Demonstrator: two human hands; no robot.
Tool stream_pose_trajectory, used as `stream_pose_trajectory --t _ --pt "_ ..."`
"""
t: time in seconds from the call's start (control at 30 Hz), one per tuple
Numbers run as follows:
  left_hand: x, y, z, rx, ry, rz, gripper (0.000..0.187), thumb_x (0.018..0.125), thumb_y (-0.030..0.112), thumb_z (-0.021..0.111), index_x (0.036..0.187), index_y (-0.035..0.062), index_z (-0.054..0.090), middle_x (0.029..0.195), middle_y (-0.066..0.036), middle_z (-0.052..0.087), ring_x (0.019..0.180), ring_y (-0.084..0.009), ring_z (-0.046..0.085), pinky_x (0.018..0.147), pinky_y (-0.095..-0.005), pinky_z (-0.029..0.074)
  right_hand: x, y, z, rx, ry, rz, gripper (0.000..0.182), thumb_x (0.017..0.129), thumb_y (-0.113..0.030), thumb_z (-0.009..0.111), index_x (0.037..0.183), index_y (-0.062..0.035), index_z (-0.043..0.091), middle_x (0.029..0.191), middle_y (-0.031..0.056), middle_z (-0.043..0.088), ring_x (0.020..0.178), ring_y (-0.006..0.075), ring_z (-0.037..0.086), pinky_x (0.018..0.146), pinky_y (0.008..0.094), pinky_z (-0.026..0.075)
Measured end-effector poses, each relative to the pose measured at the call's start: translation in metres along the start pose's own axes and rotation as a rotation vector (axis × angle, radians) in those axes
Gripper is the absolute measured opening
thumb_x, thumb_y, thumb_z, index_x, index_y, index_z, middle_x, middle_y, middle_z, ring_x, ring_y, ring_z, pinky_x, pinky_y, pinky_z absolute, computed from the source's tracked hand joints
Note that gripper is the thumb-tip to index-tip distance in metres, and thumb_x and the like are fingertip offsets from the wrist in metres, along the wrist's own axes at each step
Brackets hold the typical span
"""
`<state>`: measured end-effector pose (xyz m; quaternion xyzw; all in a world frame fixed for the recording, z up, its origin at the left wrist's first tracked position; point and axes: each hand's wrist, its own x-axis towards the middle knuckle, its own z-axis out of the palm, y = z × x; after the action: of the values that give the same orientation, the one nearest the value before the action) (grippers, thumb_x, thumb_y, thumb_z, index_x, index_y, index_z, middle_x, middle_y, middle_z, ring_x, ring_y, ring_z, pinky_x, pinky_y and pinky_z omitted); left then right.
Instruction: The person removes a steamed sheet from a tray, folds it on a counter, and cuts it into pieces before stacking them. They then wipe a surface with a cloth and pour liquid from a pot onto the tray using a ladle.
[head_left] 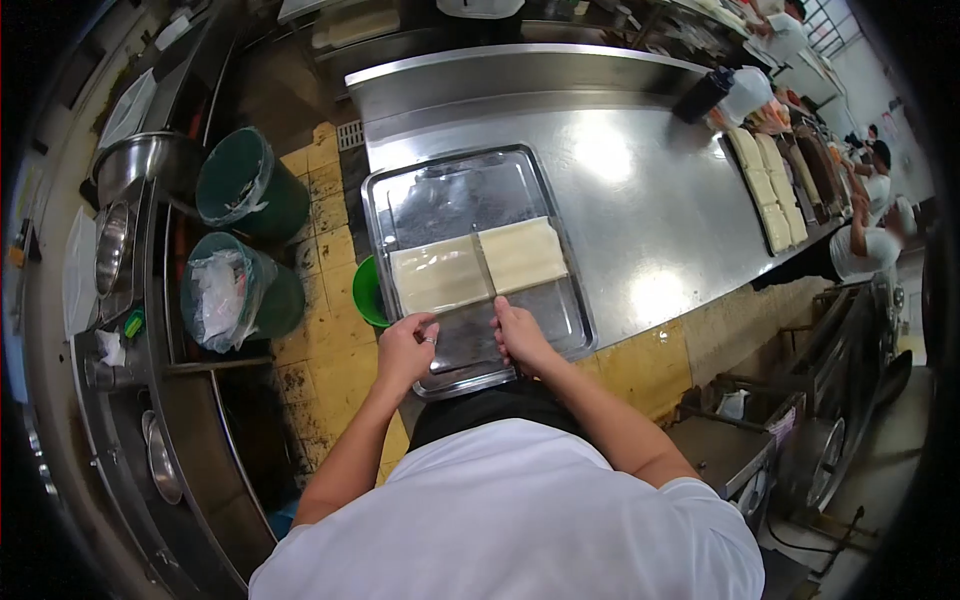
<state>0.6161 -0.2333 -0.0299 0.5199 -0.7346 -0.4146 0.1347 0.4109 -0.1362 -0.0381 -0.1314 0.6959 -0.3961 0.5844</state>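
Note:
A metal tray (470,195) lies on the steel counter in front of me. On it are two pale, flat rectangular slabs, a left slab (440,273) and a right slab (523,255), side by side with a narrow gap. My right hand (518,332) is closed around a knife (483,262), whose thin blade points away from me along that gap. Its handle is mostly hidden in my fist. My left hand (408,350), with a ring on one finger, is just below the left slab's near edge, fingers curled and pinched together. What they hold, if anything, is too small to tell.
A green bowl (369,292) sits beside the tray's left edge. Two lined green bins (250,185) stand on the yellow tiled floor at left. Rows of pale blocks (765,190) and a dark bottle (703,95) occupy the counter's far right. Other people work beyond.

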Motion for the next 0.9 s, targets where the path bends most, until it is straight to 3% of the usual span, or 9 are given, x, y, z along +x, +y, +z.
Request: stream_pose_trajectory --t 0.63,0.9 --pt "0.043 0.025 0.0 -0.018 0.035 0.076 0.027 0.089 0.024 0.072 0.111 0.0095 0.075 0.082 -0.015 0.073 0.075 -0.0329 0.07 0.072 -0.0422 0.055 0.004 0.0 -0.002 -0.064 0.011 -0.062 0.065 0.106 -0.058 0.039 0.099 0.0031 0.06 0.065 0.0044 0.052 0.048 0.0147 0.05 0.042 0.0334 0.044" --pt "0.081 0.002 -0.024 -0.129 0.308 0.07 0.025 0.092 0.023 0.072 0.109 0.005 0.075 0.074 -0.012 0.07 0.065 -0.0214 0.066 0.064 -0.0352 0.052 0.0 -0.007 -0.002 -0.027 0.014 -0.063 0.064 0.106 -0.058 0.04 0.1 0.0032 0.059 0.066 0.0042 0.051 0.047 0.0147 0.05 0.041 0.0331 0.044"
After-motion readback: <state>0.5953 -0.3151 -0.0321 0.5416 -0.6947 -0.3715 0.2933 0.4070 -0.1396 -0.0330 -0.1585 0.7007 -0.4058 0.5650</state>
